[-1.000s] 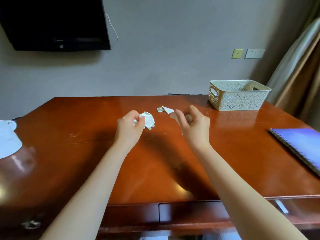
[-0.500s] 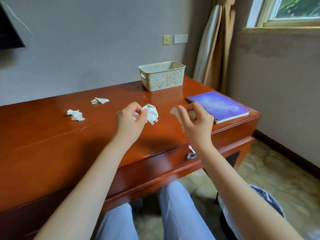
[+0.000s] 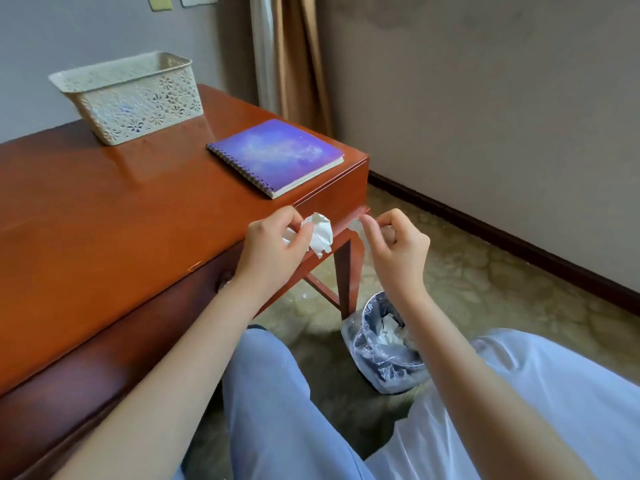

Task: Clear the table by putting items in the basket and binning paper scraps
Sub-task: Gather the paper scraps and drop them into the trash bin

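Pinching a crumpled paper scrap (image 3: 320,233) between thumb and curled fingertips, the left hand (image 3: 273,251) is held in the air, with most of the white wad left sticking out to the right of the fingers. A smaller paper piece (image 3: 356,230) is pinched between the thumb and forefinger of the right hand (image 3: 398,251), whose other fingers are curled in toward the palm. The two hands are kept near each other but apart, and the scraps do not touch.

Just behind the left fingers the front edge and right corner of the table (image 3: 104,209) are seen. Beyond those fingers a purple spiral notebook (image 3: 277,155) is laid flat near the corner. Farther beyond and to their left the basket (image 3: 131,95) is set upright on the tabletop; what it contains cannot be told.

Below the right fingers, on the carpet (image 3: 485,271) beside the table leg, the bin (image 3: 372,362) is placed. It is lined with a clear plastic liner (image 3: 349,332), and white paper scraps (image 3: 389,329) are seen inside it. Neither held scrap is over its opening as far as can be judged.
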